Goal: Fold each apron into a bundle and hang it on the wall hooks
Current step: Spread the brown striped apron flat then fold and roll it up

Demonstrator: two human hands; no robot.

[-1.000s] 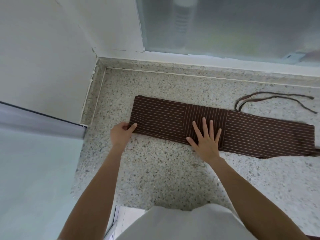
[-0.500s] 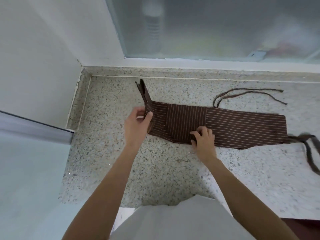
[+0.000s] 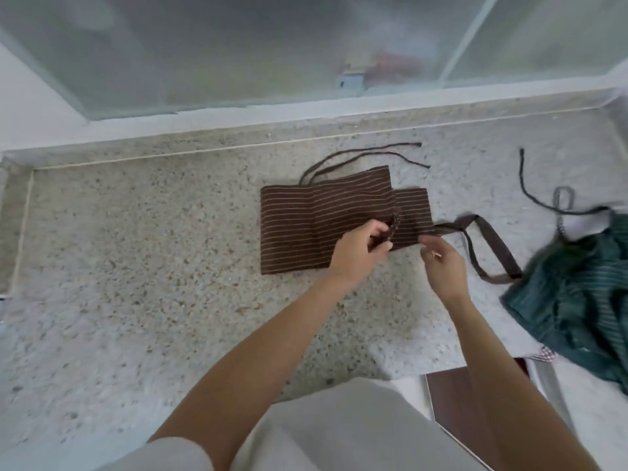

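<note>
A brown striped apron (image 3: 306, 226) lies on the speckled stone counter (image 3: 153, 266), folded over itself into a short stack. My left hand (image 3: 360, 249) pinches the free end of the folded-over layer near its front right corner. My right hand (image 3: 441, 263) is just to the right, its fingers curled at the apron's front right corner where the brown neck strap (image 3: 489, 246) begins. Two thin brown ties (image 3: 367, 156) trail behind the apron.
A crumpled green striped apron (image 3: 577, 294) lies at the right, with a dark cord (image 3: 525, 185) curving behind it. Frosted window panes (image 3: 238, 45) run along the back. A dark brown panel (image 3: 452, 396) shows below the counter's front edge.
My left hand lifted the apron's left end and carried it over to the right, folding the strip in half. My right hand left the middle and moved to the right end. The view swung right.
</note>
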